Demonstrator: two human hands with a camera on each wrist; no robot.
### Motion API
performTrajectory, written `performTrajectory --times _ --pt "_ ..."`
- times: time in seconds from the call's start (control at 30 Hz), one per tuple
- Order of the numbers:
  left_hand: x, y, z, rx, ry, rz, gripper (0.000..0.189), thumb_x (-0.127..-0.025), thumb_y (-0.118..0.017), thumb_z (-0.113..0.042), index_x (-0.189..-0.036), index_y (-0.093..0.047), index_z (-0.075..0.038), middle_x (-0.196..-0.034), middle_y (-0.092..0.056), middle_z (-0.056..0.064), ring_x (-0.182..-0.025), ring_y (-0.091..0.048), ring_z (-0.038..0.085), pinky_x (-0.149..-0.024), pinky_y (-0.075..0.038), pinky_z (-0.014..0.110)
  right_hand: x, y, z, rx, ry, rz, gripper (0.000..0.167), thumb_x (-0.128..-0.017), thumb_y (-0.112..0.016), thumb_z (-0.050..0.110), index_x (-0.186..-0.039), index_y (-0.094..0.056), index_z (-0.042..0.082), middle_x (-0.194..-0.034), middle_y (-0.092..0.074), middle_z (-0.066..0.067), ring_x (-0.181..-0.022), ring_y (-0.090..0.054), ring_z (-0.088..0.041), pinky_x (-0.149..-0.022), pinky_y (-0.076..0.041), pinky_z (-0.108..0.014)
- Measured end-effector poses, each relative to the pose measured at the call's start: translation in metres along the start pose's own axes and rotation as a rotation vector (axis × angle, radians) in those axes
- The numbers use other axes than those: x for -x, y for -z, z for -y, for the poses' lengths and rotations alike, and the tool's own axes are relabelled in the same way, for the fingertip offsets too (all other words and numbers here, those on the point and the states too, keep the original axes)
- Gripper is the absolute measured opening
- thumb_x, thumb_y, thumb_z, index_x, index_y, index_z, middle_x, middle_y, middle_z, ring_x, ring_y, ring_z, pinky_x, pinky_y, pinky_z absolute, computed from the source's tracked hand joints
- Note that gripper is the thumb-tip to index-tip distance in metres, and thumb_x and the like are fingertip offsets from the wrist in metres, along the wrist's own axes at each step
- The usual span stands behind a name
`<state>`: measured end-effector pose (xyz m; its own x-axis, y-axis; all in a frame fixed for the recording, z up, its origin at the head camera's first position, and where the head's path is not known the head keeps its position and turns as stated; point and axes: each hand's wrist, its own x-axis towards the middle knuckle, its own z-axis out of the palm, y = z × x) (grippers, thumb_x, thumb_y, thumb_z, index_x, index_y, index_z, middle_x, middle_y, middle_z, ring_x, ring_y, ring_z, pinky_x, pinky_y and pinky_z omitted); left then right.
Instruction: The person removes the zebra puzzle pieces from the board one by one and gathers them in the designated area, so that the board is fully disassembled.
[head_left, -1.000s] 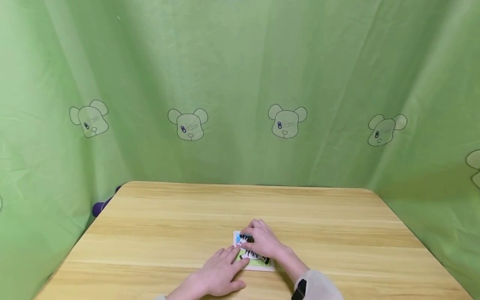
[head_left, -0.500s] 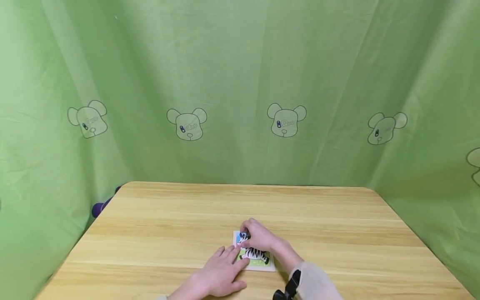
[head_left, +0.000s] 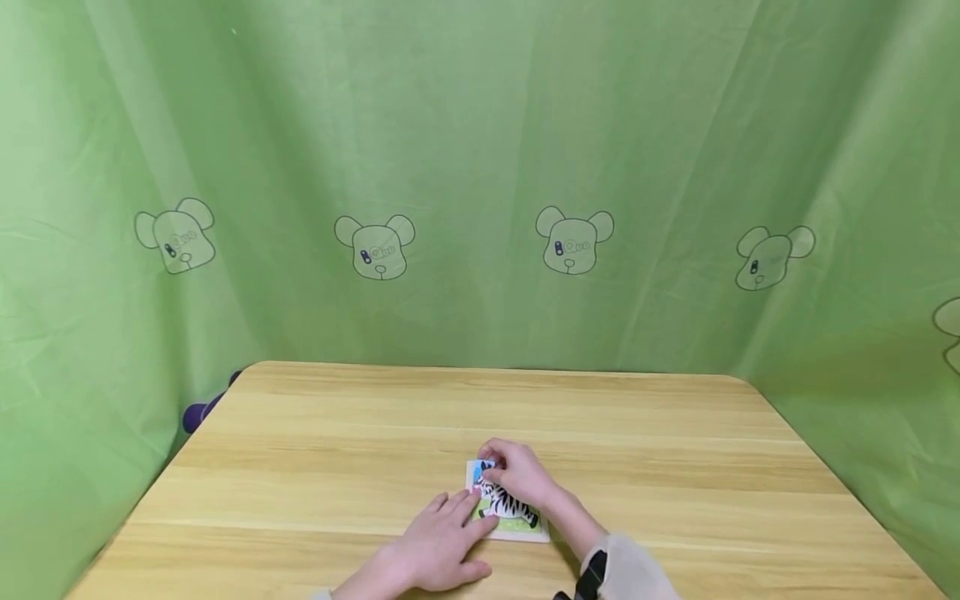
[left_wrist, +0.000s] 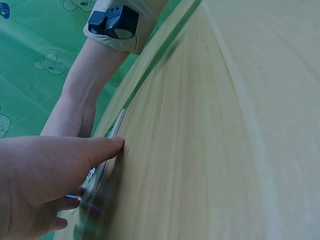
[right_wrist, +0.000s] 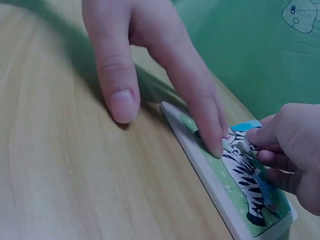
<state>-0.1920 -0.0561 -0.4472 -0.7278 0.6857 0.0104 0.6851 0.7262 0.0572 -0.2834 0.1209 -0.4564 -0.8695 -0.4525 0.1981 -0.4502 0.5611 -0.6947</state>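
A small zebra jigsaw puzzle [head_left: 513, 525] lies in a white-edged tray on the table, at the front middle of the head view. My left hand [head_left: 442, 546] is spread flat beside it, index fingertip on the tray's near left part and thumb on the wood. My right hand [head_left: 525, 477] bends over the upper right of the picture. In the right wrist view its thumb and curled fingers [right_wrist: 275, 160] pinch a puzzle piece [right_wrist: 246, 148] near the zebra's neck, mostly hidden by those fingers. From the left wrist, only the tray's thin edge [left_wrist: 119, 122] shows past my left thumb.
The wooden table [head_left: 300, 467] spreads out around the tray. Green curtains [head_left: 480, 167] printed with bear heads enclose its back and sides. Beyond the table's left edge sits a purple object [head_left: 197, 415]. A black device [left_wrist: 116, 22] is strapped over my right sleeve.
My right hand has shifted slightly to the left and its wrist has turned, uncovering more of the zebra's body. My left hand and the tray stay put.
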Motion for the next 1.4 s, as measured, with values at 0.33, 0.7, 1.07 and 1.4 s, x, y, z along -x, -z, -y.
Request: performTrajectory --times 0.33,0.7,1.07,1.4 --pt "0.000 0.000 0.001 0.051 0.001 0.004 0.062 -0.089 -0.048 -0.054 -0.141 -0.041 -0.021 -0.147 -0.030 0.016 -0.134 -0.029 0.030 -0.107 -0.028 0.047 0.011 0.034 -0.015 -0.203 -0.123 -0.159 0.018 -0.079 -0.065 -0.001 -0.097 -0.065 0.001 -0.081 -0.061 -0.003 -0.074 -0.054 -0.016 -0.068 -0.047 -0.028" --pt "0.002 -0.002 0.002 0.047 0.005 0.020 0.063 -0.090 -0.046 -0.054 -0.143 -0.038 -0.021 -0.148 -0.027 0.016 -0.135 -0.026 0.030 -0.109 -0.025 0.043 0.026 0.077 -0.056 -0.176 -0.358 -0.222 0.020 -0.081 -0.064 -0.001 -0.100 -0.066 -0.004 -0.068 -0.052 -0.004 -0.055 -0.046 -0.016 -0.046 -0.041 -0.023" --pt "0.002 -0.003 0.001 0.063 -0.001 0.033 0.063 -0.090 -0.044 -0.055 -0.144 -0.036 -0.021 -0.149 -0.025 0.015 -0.136 -0.025 0.029 -0.109 -0.025 0.043 0.033 0.075 -0.067 0.086 -0.374 -0.191 0.013 -0.077 -0.070 0.005 -0.088 -0.067 -0.001 -0.074 -0.059 -0.002 -0.071 -0.053 -0.017 -0.066 -0.047 -0.032" --pt "0.001 -0.003 0.001 0.032 -0.009 0.031 0.063 -0.090 -0.044 -0.054 -0.143 -0.037 -0.020 -0.149 -0.026 0.015 -0.136 -0.026 0.029 -0.109 -0.025 0.041 0.032 0.073 -0.062 0.142 -0.342 -0.218 0.016 -0.078 -0.070 0.009 -0.089 -0.064 0.000 -0.074 -0.057 -0.002 -0.071 -0.051 -0.016 -0.066 -0.044 -0.030"
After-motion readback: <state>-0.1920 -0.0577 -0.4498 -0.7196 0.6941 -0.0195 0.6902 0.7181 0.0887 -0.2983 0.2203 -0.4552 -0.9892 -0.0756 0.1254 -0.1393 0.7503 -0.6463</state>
